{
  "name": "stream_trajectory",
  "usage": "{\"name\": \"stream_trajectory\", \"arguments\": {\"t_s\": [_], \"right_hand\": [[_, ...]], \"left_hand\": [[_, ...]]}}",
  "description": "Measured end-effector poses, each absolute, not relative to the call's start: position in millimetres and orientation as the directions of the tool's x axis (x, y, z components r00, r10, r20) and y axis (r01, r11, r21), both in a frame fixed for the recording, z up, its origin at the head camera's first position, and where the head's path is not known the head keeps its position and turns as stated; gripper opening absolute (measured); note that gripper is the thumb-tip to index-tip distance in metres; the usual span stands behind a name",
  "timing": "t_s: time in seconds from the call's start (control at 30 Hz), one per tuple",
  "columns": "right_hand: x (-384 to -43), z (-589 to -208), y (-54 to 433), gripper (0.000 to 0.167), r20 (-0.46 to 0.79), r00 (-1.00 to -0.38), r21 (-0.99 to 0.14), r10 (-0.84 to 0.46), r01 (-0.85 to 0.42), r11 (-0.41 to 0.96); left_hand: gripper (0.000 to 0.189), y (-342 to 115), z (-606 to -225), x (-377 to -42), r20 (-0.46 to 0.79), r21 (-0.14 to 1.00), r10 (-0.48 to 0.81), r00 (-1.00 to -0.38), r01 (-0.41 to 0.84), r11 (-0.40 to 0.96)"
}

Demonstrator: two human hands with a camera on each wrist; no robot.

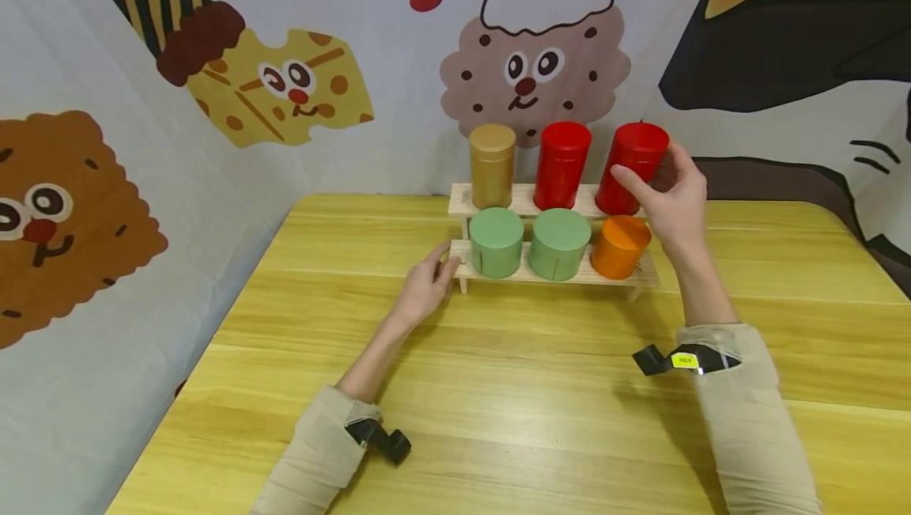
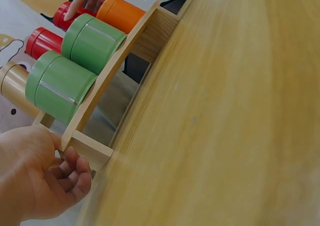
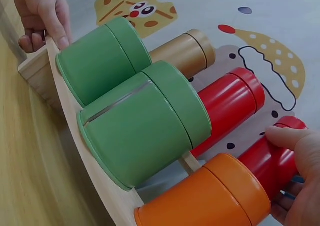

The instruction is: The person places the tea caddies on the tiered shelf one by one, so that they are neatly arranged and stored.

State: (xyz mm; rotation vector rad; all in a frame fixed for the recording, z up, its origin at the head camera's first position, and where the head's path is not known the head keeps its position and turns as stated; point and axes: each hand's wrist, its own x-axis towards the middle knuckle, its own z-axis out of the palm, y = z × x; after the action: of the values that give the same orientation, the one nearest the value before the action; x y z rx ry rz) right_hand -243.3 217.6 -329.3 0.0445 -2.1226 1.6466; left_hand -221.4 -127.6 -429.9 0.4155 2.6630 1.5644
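A two-step wooden rack [image 1: 605, 278] carries round lidded tins in two rows. My right hand [image 1: 679, 206] grips the tall red tin [image 1: 638, 147] at the right end of the upper step, thumb across its front; the tin leans slightly in the head view. At the rack's left end, my left hand [image 1: 425, 287] holds the end of the lower step, with the thumb on top and fingers curled below [image 2: 72, 173]. Beside the gripped tin stand another red tin [image 1: 564, 167] and a gold tin [image 1: 492, 167]. Below are two green tins [image 1: 497, 242] and an orange tin [image 1: 621, 248].
The rack stands toward the back of a wood-grain table [image 1: 455, 388]. Close behind it hangs a white cloth [image 1: 398, 143] printed with cartoon biscuits and cheese. Both sleeves [image 1: 747, 412] have black wrist cameras strapped on.
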Motion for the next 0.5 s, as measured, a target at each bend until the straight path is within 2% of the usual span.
{"name": "stream_trajectory", "arguments": {"t_s": [0.5], "right_hand": [[-244.8,-330.9,216.6,0.058,0.397,-0.890,-0.891,0.225,-0.315,0.325]], "left_hand": [[0.056,-127.8,-429.5,-219.6,0.118,0.863,0.245,-0.962,0.221,0.454]]}}
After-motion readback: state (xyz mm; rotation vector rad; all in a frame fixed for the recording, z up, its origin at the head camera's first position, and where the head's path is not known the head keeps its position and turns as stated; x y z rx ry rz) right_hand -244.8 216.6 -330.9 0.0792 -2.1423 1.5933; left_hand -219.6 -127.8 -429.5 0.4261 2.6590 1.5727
